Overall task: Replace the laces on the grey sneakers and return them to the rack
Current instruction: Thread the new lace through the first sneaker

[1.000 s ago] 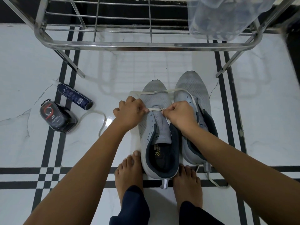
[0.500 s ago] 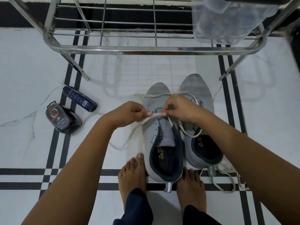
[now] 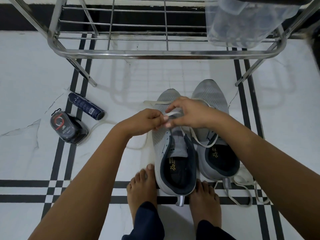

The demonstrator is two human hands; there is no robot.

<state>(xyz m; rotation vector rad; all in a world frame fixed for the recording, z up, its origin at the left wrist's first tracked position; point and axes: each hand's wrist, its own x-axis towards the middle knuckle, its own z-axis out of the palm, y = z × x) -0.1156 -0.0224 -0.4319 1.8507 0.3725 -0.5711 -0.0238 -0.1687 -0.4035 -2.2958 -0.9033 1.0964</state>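
— Whereabouts of the grey sneakers?
— Down on the white floor [image 3: 26, 75], side by side, toes toward the steel rack [image 3: 155, 53], heels toward two bare feet [image 3: 142, 187]. Between those feet, the left sneaker [image 3: 160, 135]; touching it on the outer side and set a little farther forward, the right sneaker [image 3: 211, 96]. Neither on the rack.
— And the left hand [image 3: 143, 120]?
— Above the toe end of the left sneaker, grip narrow, thumb and forefinger pinched on the white lace [image 3: 173, 113].
— The right hand [image 3: 188, 113]?
— Just beside the left one, grip likewise narrow and closed on the same lace, with only a short stretch of it between the two pinches.
— Rest of that lace?
— One strand flat across the toe of the left sneaker; another drooping from the right hand in a loop over the mouth of the right sneaker; a further run curled on the floor to the left. Threaded through any eyelet or not: impossible to tell under the hands.
— Anything else down there?
— Left of the shoes, a dark spray can [image 3: 86, 106] on its side, and just beside it a dark packet [image 3: 67, 129] with a red ring. Behind the right sneaker's heel, a tangle of loose laces [image 3: 242, 184]. At the rack's right end, a clear plastic bag [image 3: 242, 23].
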